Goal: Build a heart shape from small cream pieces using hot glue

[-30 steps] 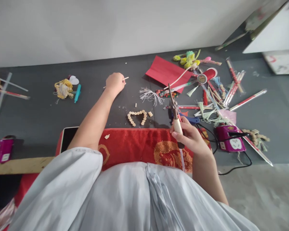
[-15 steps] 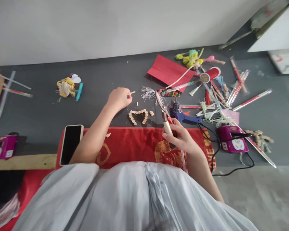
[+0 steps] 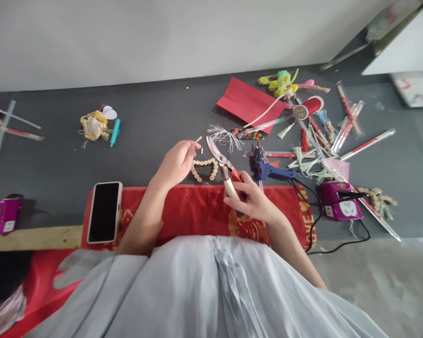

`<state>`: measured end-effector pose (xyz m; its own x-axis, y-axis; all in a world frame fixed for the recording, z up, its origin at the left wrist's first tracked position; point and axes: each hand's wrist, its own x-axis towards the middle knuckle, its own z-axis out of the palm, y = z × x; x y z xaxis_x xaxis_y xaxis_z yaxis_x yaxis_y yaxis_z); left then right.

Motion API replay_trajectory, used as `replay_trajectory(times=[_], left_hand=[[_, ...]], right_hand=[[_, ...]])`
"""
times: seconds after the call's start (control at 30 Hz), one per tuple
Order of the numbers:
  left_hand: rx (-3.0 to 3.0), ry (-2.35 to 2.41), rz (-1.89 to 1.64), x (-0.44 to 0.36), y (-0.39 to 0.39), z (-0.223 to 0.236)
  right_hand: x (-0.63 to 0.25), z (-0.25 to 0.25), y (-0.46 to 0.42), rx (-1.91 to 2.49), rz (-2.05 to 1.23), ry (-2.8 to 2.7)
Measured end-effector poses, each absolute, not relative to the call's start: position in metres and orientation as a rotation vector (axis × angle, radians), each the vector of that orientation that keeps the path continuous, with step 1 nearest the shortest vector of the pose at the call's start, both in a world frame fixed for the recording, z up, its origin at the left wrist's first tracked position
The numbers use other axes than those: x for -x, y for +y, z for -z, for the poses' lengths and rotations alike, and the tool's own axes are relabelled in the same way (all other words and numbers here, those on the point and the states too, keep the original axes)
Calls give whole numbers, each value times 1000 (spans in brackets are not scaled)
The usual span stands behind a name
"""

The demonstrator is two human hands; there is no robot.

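Between the fingertips of my left hand (image 3: 178,162) is a short pale stick (image 3: 198,139), its end poking out to the right. My right hand (image 3: 250,199) grips pruning shears (image 3: 227,171) with one white and one red grip; their blades are parted and point up toward the stick, a little apart from it. Beneath the shears and beside my left hand lies a crown-like outline made of small pale pieces (image 3: 206,163), partly covered. One loose cut piece (image 3: 202,150) rests just above it. White threads (image 3: 225,136) spread out behind the blades.
A blue hot glue gun (image 3: 273,170) lies right of the shears, its cord running to a purple power socket (image 3: 340,202). Red paper (image 3: 248,103), a thread spool (image 3: 307,108) and wrapped sticks crowd the right. A phone (image 3: 105,212) rests on the red towel (image 3: 193,213).
My left hand has come down and slightly right with the stick. My right hand has brought the shears leftward, so the blades are now close to the stick's end.
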<state>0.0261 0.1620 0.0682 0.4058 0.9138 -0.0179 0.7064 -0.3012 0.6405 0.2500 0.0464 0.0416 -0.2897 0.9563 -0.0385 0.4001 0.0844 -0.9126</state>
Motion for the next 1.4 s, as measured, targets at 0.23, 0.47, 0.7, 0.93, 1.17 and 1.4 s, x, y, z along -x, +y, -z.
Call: replay_trajectory(times=[0.23,0.47,0.7,0.93,1.17,1.4], left_hand=[[-2062,1318,-518,-29,149,-66],[-2096,1312,-554,-27,145,-63],[-2118,1288,-665,-24,145,-56],[-2116,1275,-678,-21,146,-55],[-2097,1220,-704,-20,148,-52],[-2104,1119,-800,-18,150,-49]], right_hand=[[-244,-43,46,1309,-1240,-1783],[-242,-42,47,1273,-1282,-1823],[-241,-39,48,1227,-1328,-1792],[-241,-37,49,1224,-1383,-1765],[-243,-40,51,1262,-1375,-1813],[-244,-40,49,1337,-1193,-1900]])
